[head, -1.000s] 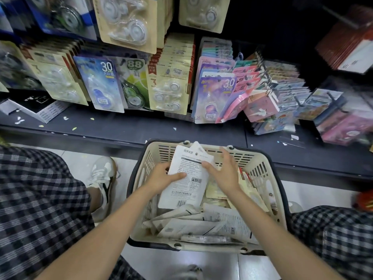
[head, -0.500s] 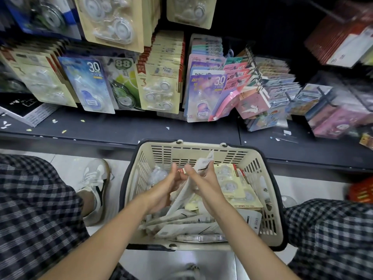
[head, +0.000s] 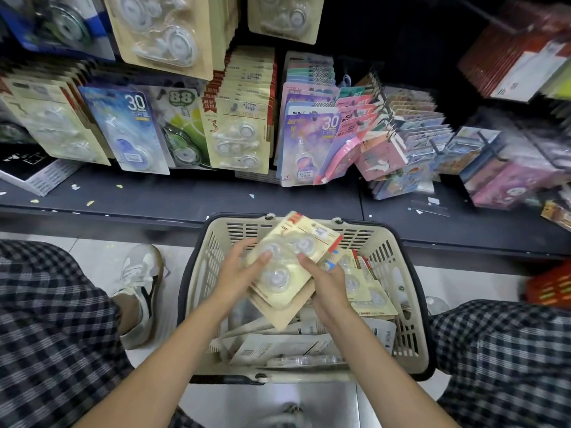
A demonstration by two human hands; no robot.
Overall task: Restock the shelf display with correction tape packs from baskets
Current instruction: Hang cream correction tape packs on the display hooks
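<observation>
A beige plastic basket stands on the floor between my knees, with several correction tape packs lying in it. Above it both hands hold a small stack of cream correction tape packs, blister side up. My left hand grips the stack's left edge, thumb on top. My right hand grips the lower right edge, thumb on the front pack. More packs lie face up in the basket's right half, and others lie back side up near me. A matching row of cream packs hangs on the shelf display.
A dark shelf ledge runs just beyond the basket, dotted with paper scraps. Blue, green and purple tape packs hang beside the cream row, pink notebooks to the right. A red basket sits at the far right. My shoe is left of the basket.
The packs were held back side up, then edge-on; now they face up, lifted a little higher over the basket. Both hands shifted their grip to the stack's sides.
</observation>
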